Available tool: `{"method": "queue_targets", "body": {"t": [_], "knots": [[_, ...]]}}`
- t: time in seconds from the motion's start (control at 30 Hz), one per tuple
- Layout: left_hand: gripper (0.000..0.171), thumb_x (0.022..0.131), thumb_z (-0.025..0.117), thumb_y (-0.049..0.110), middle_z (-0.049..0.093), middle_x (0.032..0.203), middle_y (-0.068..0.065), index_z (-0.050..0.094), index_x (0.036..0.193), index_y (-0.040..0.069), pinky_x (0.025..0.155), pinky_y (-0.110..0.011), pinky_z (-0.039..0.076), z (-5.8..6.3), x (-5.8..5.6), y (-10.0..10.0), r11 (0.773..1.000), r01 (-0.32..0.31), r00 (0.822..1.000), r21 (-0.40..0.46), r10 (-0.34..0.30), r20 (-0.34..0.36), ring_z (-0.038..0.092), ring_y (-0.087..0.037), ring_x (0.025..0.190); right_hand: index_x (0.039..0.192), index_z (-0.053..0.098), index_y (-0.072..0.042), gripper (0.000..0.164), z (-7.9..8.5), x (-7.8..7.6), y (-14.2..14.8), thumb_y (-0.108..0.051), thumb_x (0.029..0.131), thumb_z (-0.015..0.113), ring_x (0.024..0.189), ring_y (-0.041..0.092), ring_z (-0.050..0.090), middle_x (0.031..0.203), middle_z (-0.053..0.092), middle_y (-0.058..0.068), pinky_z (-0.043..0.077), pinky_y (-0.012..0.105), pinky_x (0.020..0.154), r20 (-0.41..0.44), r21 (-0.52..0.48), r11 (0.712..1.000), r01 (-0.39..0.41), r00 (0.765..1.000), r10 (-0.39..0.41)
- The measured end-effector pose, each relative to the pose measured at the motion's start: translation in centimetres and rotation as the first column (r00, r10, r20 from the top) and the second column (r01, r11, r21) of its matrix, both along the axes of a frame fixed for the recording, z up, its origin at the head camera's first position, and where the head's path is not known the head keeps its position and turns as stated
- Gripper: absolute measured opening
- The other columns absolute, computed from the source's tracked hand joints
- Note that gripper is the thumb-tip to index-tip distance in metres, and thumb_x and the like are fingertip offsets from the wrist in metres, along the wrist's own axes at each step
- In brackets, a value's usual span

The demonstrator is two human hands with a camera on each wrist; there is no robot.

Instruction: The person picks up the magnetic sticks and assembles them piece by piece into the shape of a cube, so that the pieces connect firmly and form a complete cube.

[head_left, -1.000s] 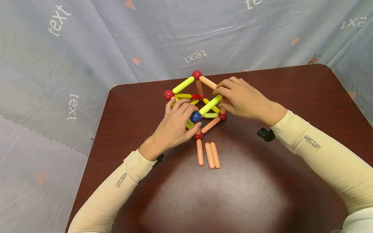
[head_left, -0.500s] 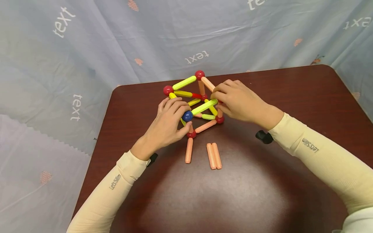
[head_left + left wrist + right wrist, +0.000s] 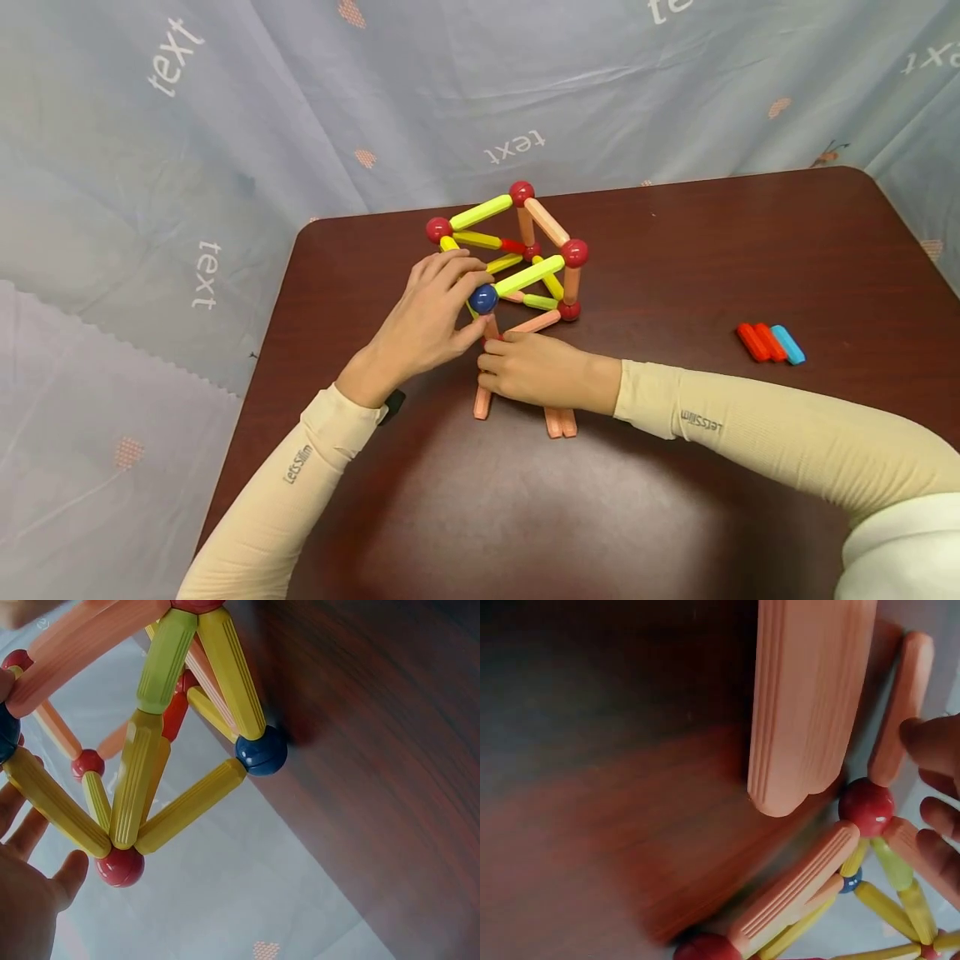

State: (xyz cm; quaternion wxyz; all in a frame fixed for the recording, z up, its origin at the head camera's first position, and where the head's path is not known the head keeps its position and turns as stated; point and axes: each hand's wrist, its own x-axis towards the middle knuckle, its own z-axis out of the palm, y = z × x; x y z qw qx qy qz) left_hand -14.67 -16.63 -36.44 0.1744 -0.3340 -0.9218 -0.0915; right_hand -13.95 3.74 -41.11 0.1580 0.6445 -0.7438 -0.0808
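Observation:
A frame of magnetic sticks and balls stands toward the table's back, with red top balls such as the right corner ball (image 3: 574,253). My left hand (image 3: 416,329) holds the blue ball (image 3: 484,299) at the front top corner between fingers and thumb. Just below, my right hand (image 3: 543,367) curls its fingers at the orange stick (image 3: 904,697) that sticks out toward me from the front lower red ball (image 3: 866,808). That stick's near end (image 3: 482,404) shows past the fingers; its far end is hidden from the head view. A lime stick (image 3: 529,276) joins the blue ball and right corner ball.
Two loose orange sticks (image 3: 561,422) lie side by side, partly under my right forearm. Farther right on the brown table (image 3: 675,250) lie two red sticks (image 3: 761,342) and a light blue stick (image 3: 788,344). A patterned curtain (image 3: 420,108) hangs behind.
My right hand has left the frame's right top corner and come down left to the front lower ball. The frame turned slightly earlier, swinging the protruding orange stick left. The left hand stays on the blue ball.

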Motion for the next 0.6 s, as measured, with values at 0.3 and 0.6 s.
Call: {"method": "queue_targets", "body": {"t": [0.3, 0.6], "knots": [[0.041, 0.089, 0.076, 0.027, 0.061, 0.132, -0.012, 0.065, 0.124, 0.007, 0.118, -0.054, 0.034, 0.1, -0.2, 0.0, 1.0, 0.01, 1.0, 0.016, -0.01, 0.01, 0.046, -0.034, 0.139, 0.109, 0.073, -0.019, 0.014, -0.9, -1.0, -1.9, -0.023, 0.1, 0.063, 0.109, 0.017, 0.059, 0.11, 0.072, -0.004, 0.043, 0.03, 0.107, -0.173, 0.058, 0.998, 0.035, 0.985, -0.025], [0.039, 0.089, 0.077, 0.023, 0.062, 0.129, -0.012, 0.065, 0.122, 0.006, 0.118, -0.051, 0.037, 0.2, -0.1, 0.0, 1.0, 0.027, 0.999, 0.01, -0.027, 0.017, 0.047, -0.035, 0.138, 0.111, 0.075, -0.019, 0.018, -1.7, -0.9, -3.0, -0.018, 0.102, 0.059, 0.106, 0.016, 0.059, 0.109, 0.072, -0.003, 0.046, 0.028, 0.099, -0.225, 0.148, 0.988, 0.036, 0.974, -0.002]]}}
